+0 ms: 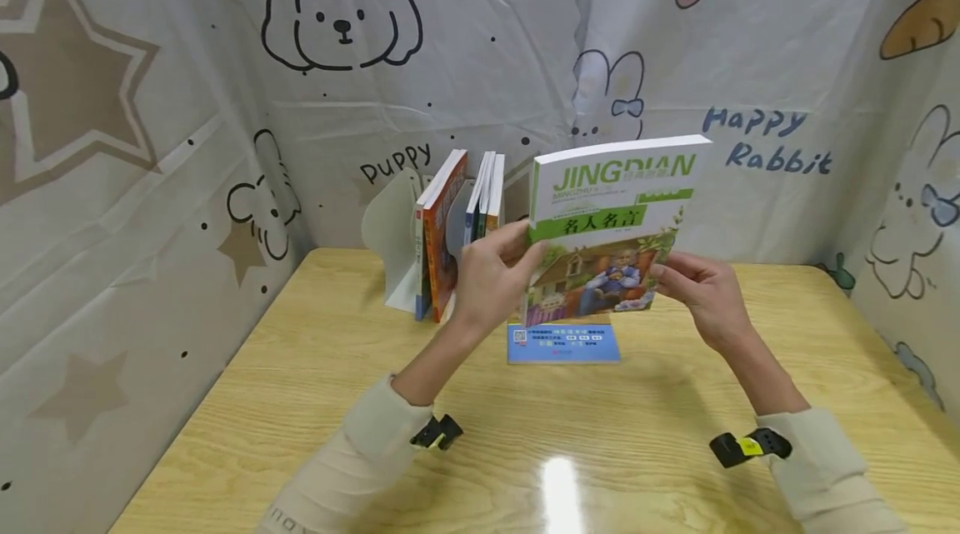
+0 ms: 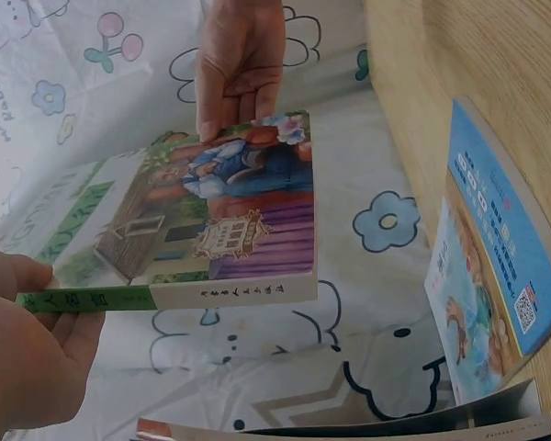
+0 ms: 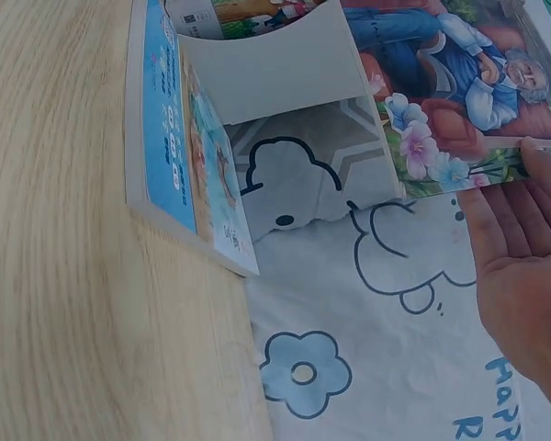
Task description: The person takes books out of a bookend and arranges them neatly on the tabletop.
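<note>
A paperback book [image 1: 600, 242] with a green-and-white cover and a painted seated figure is held up above the table, tilted. My left hand [image 1: 491, 276] grips its spine side, thumb on the front cover and fingers behind. At the opposite edge, low down, my right hand [image 1: 701, 296] pinches the book between thumb and fingers. In the left wrist view the green and white spine of the book [image 2: 165, 296] shows, with both hands on it. Below and behind it, a blue-covered book [image 1: 562, 344] lies on the table, partly hidden by the raised one.
Left of the hands, several books [image 1: 442, 234] stand upright beside a pale bookend [image 1: 393, 234], near the back of the wooden table [image 1: 360, 467]. A printed cloth [image 1: 480, 34] hangs behind the table and along its sides.
</note>
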Demonstrator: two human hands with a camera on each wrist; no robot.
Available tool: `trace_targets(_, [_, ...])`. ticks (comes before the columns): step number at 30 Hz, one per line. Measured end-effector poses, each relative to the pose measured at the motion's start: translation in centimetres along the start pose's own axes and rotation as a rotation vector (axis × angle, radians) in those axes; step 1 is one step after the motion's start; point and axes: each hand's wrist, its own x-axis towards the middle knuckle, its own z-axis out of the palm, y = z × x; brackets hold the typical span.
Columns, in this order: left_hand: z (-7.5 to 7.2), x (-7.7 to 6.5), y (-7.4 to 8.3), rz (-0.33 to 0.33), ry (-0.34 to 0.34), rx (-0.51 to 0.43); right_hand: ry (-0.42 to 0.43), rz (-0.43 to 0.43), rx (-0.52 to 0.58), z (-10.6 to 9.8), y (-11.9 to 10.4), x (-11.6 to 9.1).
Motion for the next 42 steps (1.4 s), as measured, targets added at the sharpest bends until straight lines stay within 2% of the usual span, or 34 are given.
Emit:
trace_targets(10, [2.2,1.3,-1.8,-0.067,-0.022,-0.068,0.059,0.134,0.165,-1.5,1.2,-0.7])
trace_targets(15, [3.1,1.4,-2.9,-0.164,-0.034,-0.071,0.057,0.174,0.164,-2.3,1.7,-1.1])
trace_targets(20, [4.1,1.4,-4.0,-0.257,-0.07,-0.048,0.073,0.188,0.231,-3.0,2.2,-1.4])
trace_targets(25, [5.2,1.6,-5.0,-0.346,-0.124,-0.082,0.078,0.22,0.208,-3.9,2.6,-1.6])
trace_targets(33, [7.5,1.4,-7.0,-0.553,-0.201,-0.071,0.073,0.278,0.214,-5.5,4.5,-1.9])
trace_targets(37, [8.5,1.3,-7.4,-0.59,-0.211,-0.032,0.074,0.304,0.236,-6.1,5.1,-1.9])
trace_targets(42, [9.6,1.7,-7.7,-0.642,-0.19,-0.001,0.085,0.348,0.154,-6.8,5.0,-1.6])
